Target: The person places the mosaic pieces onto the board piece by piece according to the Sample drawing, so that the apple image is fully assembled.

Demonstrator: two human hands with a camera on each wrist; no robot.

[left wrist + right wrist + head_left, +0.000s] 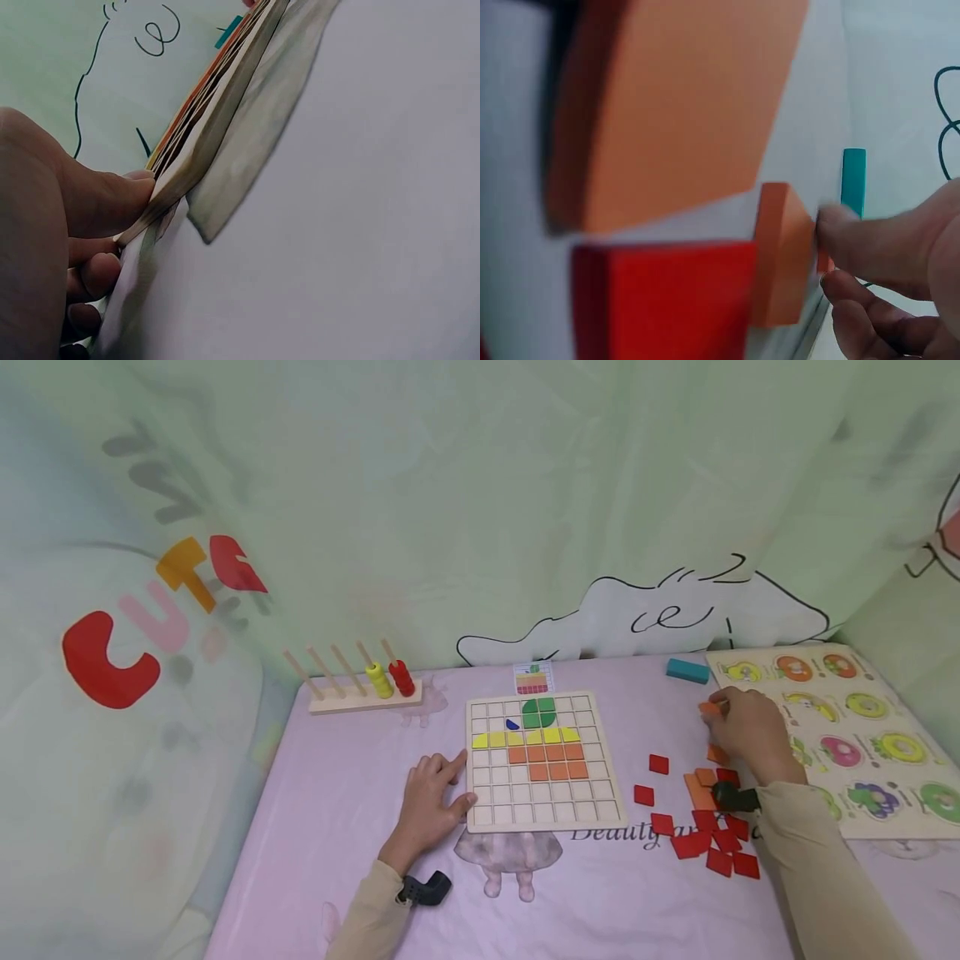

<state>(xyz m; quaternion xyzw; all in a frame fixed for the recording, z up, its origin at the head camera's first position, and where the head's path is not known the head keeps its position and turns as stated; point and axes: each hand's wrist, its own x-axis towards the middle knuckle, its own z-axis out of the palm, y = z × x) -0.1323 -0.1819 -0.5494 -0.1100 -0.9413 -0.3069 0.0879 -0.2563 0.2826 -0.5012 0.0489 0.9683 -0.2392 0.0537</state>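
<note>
A square wooden grid board [502,814] lies on the cloth, part filled with green, blue, yellow and orange tiles. At its left edge rests my left hand [426,810], thumb and forefinger touching the rim. In the left wrist view the thumb [112,199] presses the board's side [202,150] near a corner. Far to the right, my right hand [753,735] pinches an orange tile [710,709] between thumb and fingers. Below that hand lie loose orange tiles [699,793] and several red tiles [718,862]. The right wrist view shows the held tile [823,259] mostly hidden by the thumb.
A pattern card [533,678] lies behind the board. Back left stands a wooden peg stand [360,700] with yellow and red beads. A teal block [687,671] sits at the back right, beside a fruit puzzle board [825,710] partly under my right arm.
</note>
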